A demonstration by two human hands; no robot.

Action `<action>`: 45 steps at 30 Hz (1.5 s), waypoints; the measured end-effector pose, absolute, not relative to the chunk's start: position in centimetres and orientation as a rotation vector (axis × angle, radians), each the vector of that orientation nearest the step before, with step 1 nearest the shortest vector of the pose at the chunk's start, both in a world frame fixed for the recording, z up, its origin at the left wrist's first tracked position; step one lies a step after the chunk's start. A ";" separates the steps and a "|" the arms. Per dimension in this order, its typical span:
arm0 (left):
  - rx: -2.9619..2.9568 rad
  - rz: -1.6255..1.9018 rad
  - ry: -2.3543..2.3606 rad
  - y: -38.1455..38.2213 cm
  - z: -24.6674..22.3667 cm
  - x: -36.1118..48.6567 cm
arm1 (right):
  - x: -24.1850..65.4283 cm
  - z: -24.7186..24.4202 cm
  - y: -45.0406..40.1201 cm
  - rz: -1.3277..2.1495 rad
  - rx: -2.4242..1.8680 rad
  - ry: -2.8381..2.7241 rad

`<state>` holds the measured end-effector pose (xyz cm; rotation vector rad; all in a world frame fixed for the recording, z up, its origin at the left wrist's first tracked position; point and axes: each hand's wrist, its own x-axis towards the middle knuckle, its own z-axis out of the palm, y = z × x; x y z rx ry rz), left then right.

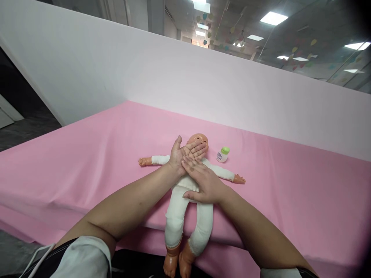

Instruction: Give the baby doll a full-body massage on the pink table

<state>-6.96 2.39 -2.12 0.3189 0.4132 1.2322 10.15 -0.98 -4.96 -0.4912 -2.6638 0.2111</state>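
Observation:
A baby doll (175, 220) with a white cloth body lies on its back, its arms spread and its feet toward me. Over its chest, my left hand (185, 154) is turned palm up with the fingers stretched out. My right hand (204, 177) lies palm down, its outstretched fingers touching the left palm and its thumb apart. Neither hand grips anything. Together they hide the doll's chest and part of its head. Beside the doll's head, on the right, is a small clear bottle (222, 155) with a green cap.
A pink cloth (95, 154) covers the table, and the doll's feet reach over its front edge. Behind the table rises a white partition (185, 85). Dark grey floor (31, 133) shows at the left.

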 end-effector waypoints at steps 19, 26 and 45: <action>0.359 1.324 0.442 3.6 -2.5 -8.1 | 10.6 -5.2 -0.4 0.106 -0.826 -2.692; 0.354 1.245 0.413 3.1 -2.3 -7.7 | 10.1 -4.9 -2.6 0.174 -0.568 -2.710; 0.318 1.301 0.457 3.1 -2.0 -7.7 | 10.9 -5.9 0.2 0.005 -0.734 -2.654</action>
